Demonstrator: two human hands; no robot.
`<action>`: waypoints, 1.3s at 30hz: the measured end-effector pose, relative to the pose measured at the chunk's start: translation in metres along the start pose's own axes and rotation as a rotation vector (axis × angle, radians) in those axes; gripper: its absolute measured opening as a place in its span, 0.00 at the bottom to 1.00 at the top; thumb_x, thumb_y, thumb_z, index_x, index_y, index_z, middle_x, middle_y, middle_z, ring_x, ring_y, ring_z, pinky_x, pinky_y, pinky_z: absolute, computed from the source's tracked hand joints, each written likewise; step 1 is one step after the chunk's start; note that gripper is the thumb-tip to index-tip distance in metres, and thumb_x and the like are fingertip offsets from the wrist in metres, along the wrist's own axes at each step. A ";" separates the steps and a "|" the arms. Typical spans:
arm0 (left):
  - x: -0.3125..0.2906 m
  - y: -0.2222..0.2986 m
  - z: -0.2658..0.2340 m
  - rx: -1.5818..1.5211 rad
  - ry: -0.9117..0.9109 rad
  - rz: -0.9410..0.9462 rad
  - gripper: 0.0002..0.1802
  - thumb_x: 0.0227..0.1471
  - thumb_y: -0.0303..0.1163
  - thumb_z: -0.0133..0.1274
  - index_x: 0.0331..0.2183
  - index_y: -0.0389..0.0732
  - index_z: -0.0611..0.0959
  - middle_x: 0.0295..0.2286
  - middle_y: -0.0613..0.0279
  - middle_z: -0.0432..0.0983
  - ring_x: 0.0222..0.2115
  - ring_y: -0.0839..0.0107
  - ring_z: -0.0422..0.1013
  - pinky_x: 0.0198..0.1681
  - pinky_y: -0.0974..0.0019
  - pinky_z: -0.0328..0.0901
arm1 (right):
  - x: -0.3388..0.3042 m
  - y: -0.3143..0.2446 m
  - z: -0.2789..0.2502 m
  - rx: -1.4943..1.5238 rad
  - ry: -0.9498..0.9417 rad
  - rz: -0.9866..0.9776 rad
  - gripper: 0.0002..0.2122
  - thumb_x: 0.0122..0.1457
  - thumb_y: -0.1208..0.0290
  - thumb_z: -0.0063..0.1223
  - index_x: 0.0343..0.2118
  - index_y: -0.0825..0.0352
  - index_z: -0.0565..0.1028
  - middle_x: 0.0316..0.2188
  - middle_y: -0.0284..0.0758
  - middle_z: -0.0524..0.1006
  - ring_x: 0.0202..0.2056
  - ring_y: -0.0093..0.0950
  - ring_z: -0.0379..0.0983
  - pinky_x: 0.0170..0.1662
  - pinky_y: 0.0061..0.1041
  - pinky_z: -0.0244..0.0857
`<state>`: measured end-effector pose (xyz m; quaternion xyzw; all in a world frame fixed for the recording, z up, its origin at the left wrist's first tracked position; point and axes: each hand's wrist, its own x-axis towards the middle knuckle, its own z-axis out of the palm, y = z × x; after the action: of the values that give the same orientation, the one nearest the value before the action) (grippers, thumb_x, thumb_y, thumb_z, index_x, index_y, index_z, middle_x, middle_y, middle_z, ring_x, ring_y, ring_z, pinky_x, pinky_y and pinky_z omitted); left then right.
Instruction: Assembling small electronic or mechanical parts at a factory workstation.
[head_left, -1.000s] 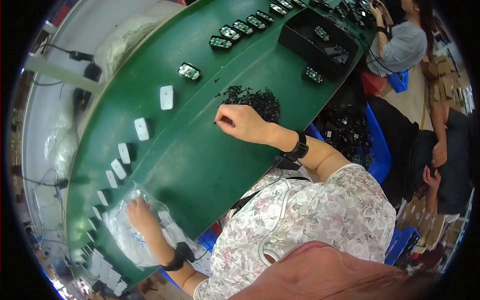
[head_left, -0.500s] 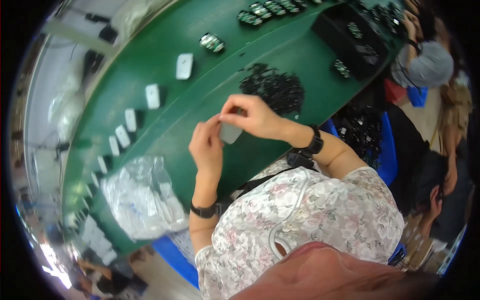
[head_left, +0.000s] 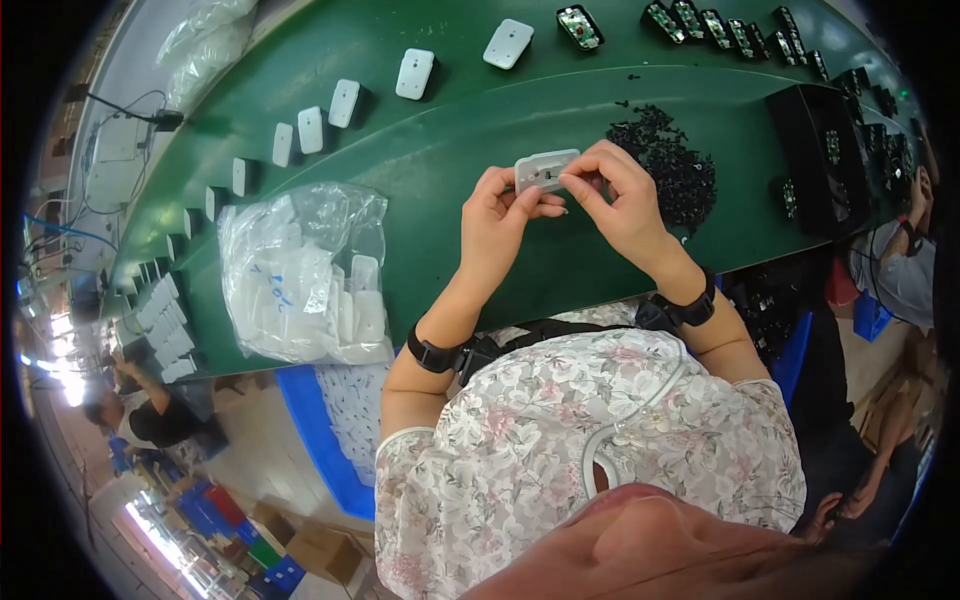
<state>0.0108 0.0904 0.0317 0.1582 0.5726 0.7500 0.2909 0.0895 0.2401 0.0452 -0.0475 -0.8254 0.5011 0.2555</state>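
A white plastic cover [head_left: 538,165] with rounded corners is held up over the green table, its face with small holes and a dark spot turned toward me. My left hand [head_left: 495,215] grips it at its left end and lower edge, thumb in front. At its right part my right hand [head_left: 622,200] has thumb and forefinger pinched close to the dark spot. Whatever tiny piece lies between those fingertips is too small to make out. Just right of my right hand spreads a pile of small black parts [head_left: 675,170].
White covers [head_left: 415,74] stand in a curved row along the table [head_left: 450,130]. Circuit boards in black housings [head_left: 580,28] continue it rightward. A clear bag [head_left: 300,290] of white covers lies left, a black box [head_left: 818,160] right. Blue bins [head_left: 325,440] sit below the edge; co-workers sit at both sides.
The whole view has swung, shifting the table's contents. The cover is now tilted with its holed face showing, and my right fingers have come down against it.
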 end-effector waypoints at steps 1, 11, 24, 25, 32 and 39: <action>0.000 -0.001 -0.003 0.001 -0.047 -0.039 0.09 0.56 0.20 0.45 0.40 0.28 0.70 0.31 0.55 0.73 0.30 0.67 0.77 0.37 0.69 0.74 | 0.000 0.000 0.002 0.002 -0.006 -0.001 0.03 0.52 0.79 0.57 0.28 0.69 0.74 0.26 0.29 0.70 0.23 0.18 0.63 0.24 0.17 0.55; -0.004 -0.004 -0.004 -0.068 -0.009 -0.117 0.06 0.57 0.21 0.45 0.37 0.29 0.71 0.33 0.50 0.76 0.32 0.67 0.77 0.39 0.69 0.73 | -0.002 -0.001 0.011 -0.023 -0.013 0.034 0.04 0.50 0.81 0.57 0.28 0.69 0.73 0.26 0.32 0.70 0.25 0.22 0.65 0.28 0.19 0.59; -0.009 -0.002 0.000 0.220 -0.029 0.260 0.02 0.54 0.19 0.48 0.32 0.29 0.74 0.33 0.59 0.69 0.30 0.70 0.75 0.34 0.72 0.72 | -0.002 0.007 0.014 0.431 -0.126 0.429 0.05 0.52 0.77 0.56 0.25 0.69 0.71 0.22 0.27 0.70 0.22 0.13 0.63 0.24 0.15 0.57; -0.009 -0.001 0.001 0.323 -0.025 0.284 0.02 0.54 0.19 0.48 0.31 0.30 0.74 0.33 0.59 0.69 0.29 0.70 0.75 0.33 0.73 0.72 | -0.003 0.010 0.013 0.431 -0.127 0.429 0.05 0.52 0.77 0.56 0.25 0.69 0.71 0.22 0.27 0.70 0.22 0.13 0.63 0.24 0.15 0.57; -0.006 -0.016 -0.008 0.204 -0.003 0.223 0.03 0.55 0.21 0.48 0.31 0.31 0.73 0.34 0.59 0.68 0.27 0.71 0.75 0.31 0.74 0.70 | -0.005 0.006 0.011 0.171 -0.130 0.305 0.05 0.53 0.76 0.57 0.30 0.68 0.72 0.28 0.26 0.69 0.26 0.14 0.61 0.30 0.14 0.56; -0.007 -0.016 -0.002 -0.004 -0.072 0.121 0.05 0.57 0.23 0.47 0.34 0.30 0.73 0.30 0.57 0.72 0.25 0.71 0.74 0.29 0.73 0.70 | 0.001 0.006 0.002 0.025 -0.121 0.186 0.09 0.49 0.75 0.61 0.32 0.68 0.73 0.28 0.28 0.67 0.27 0.19 0.60 0.31 0.16 0.56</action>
<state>0.0191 0.0872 0.0170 0.2190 0.5495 0.7613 0.2657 0.0872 0.2419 0.0398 -0.0903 -0.8252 0.5347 0.1581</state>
